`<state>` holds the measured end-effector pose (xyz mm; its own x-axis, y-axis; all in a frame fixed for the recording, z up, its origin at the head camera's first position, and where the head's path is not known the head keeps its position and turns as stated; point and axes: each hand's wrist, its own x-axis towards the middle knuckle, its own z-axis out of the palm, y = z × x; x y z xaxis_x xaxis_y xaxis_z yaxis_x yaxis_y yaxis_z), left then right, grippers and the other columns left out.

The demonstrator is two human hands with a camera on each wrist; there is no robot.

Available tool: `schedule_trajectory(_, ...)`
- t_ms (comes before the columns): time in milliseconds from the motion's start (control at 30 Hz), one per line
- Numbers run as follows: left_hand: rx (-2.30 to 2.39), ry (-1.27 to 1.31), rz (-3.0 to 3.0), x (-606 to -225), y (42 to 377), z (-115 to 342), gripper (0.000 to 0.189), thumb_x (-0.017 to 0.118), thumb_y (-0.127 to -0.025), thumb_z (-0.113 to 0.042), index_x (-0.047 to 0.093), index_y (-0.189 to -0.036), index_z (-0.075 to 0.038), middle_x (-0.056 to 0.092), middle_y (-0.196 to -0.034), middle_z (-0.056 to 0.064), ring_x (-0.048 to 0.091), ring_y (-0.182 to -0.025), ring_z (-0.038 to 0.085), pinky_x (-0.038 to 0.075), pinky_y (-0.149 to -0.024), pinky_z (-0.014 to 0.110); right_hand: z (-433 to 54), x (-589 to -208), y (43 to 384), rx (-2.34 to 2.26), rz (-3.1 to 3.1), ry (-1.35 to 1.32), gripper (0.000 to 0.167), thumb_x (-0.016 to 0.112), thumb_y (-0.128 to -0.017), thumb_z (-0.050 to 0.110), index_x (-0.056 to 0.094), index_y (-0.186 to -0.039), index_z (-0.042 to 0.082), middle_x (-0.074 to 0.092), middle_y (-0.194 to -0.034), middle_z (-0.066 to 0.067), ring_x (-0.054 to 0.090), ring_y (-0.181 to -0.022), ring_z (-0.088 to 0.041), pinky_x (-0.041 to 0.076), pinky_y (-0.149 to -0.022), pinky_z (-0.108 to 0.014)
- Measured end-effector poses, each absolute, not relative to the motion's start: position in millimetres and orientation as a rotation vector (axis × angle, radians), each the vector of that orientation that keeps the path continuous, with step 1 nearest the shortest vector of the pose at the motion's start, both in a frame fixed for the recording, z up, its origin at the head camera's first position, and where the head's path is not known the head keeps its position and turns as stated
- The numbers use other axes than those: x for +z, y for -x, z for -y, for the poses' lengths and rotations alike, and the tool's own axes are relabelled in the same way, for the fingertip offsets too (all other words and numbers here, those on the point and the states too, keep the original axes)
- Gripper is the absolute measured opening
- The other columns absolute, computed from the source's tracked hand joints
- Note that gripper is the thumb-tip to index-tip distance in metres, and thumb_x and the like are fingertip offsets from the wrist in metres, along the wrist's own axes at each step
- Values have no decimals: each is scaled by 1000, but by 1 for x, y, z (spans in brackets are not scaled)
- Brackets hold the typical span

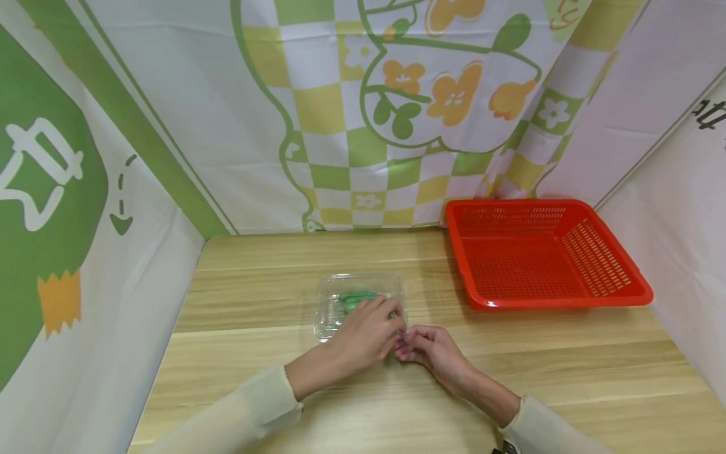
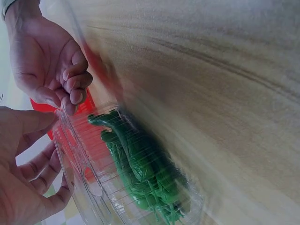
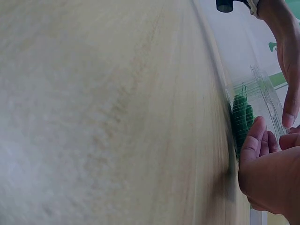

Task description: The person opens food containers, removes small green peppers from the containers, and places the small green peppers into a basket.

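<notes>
A clear plastic box (image 1: 326, 315) sits on the wooden table, with several green peppers (image 2: 140, 164) showing through its ribbed wall. My left hand (image 1: 368, 329) reaches over the front right part of the box. Its thumb and fingers pinch the rim at the corner, with the other fingers spread along the edge in the left wrist view. At the same corner my right hand (image 1: 442, 359) pinches the rim with thumb and curled fingertips. The fingertips of both hands nearly meet there. Whether the lid is fastened I cannot tell.
A red slotted plastic basket (image 1: 471, 277) stands at the back right of the table (image 1: 249, 277). Printed cloth (image 1: 323, 113) hangs behind and along both sides. A dark object (image 1: 505, 446) is on the right wrist by the cuff.
</notes>
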<state>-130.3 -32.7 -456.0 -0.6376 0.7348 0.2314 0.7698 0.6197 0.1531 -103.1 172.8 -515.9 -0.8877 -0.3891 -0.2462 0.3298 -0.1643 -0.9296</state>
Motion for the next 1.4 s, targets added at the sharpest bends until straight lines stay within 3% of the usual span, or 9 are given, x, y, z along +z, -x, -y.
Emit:
schedule_trajectory(267,-266,1268,2745,-453,132,29,6,74,-99,-19,80,-99,-22,65,-125,-1,60,-115,20,58,-93,40,-172,-519,104,-2111,-1616,51,23,52,-110,8,69,-110,-7,75,-102,-8,72,-94,-17,64,-91,-30)
schedule_trajectory(467,-206,1280,2755,-451,134,25,4,79,-94,-18,80,-97,-21,64,-127,0,59,-119,21,59,-95,44,-172,-520,103,-2102,-1640,62,23,52,-110,7,69,-112,-9,75,-102,-9,72,-93,-17,64,-90,-29)
schedule_trajectory(733,-262,1284,2770,-451,133,22,6,77,-92,-9,79,-94,-15,63,-139,9,56,-133,27,46,-119,57,-171,-523,103,-2119,-1677,91,19,54,-109,4,69,-108,-7,75,-97,-7,73,-90,-14,64,-86,-27)
schedule_trajectory(900,-279,1275,2765,-451,133,20,9,75,-92,-5,78,-91,-12,65,-139,10,57,-135,29,46,-116,62,-170,-524,103,-2126,-1703,108,19,53,-109,4,68,-108,-9,74,-99,-7,72,-90,-14,64,-85,-26)
schedule_trajectory(1133,-237,1259,2720,-455,133,18,10,87,-84,-14,78,-88,-12,70,-131,7,59,-132,27,49,-113,63,-169,-524,102,-2111,-1759,60,19,52,-108,2,67,-107,-10,74,-97,-8,72,-90,-15,64,-85,-28)
schedule_trajectory(1400,-347,1220,2683,-458,131,17,5,84,-84,-9,79,-85,-11,73,-123,3,61,-130,26,50,-111,64,-166,-524,101,-2112,-1832,79,19,54,-107,0,67,-107,-15,74,-94,-9,72,-87,-16,65,-81,-27)
